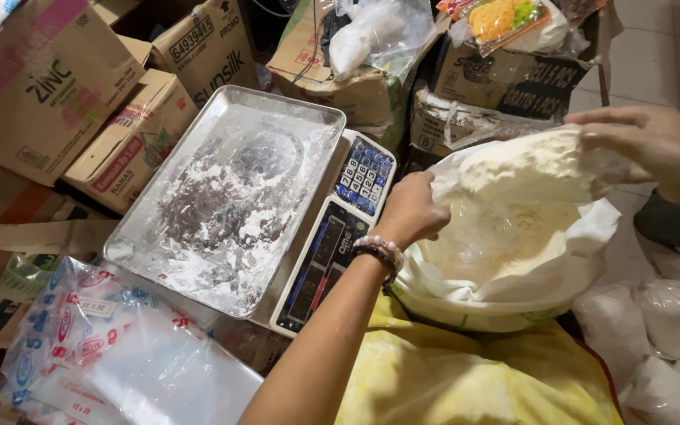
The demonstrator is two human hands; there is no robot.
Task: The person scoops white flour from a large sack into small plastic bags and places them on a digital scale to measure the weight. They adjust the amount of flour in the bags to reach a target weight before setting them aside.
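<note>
- The work in hand looks like lifting a clear bag of flour [541,165] out of the big white sack [505,260] that stands right of centre, near the person, just beside the scale [332,236].
- To do it well, I judge the sack's mouth should be kept wide and steady while the filled bag rises straight up, so that it does not drag on the rim and spill powder.
- The left hand [412,211] is clenched on the sack's near-left rim, knuckles up, pulling the edge toward the scale; the forearm runs up from the bottom of the view, a beaded bracelet [379,250] on the wrist.
- The right hand [645,142] comes in from the far right, palm down, fingers spread over the top right of the flour bag; it touches the bag, but whether it truly grips the plastic I cannot tell.
- The scale's metal tray [230,197] lies left of the sack, dusted with white powder and bare of any bag.
- A supporting palm under the load would ease strain on the thin film.
</note>
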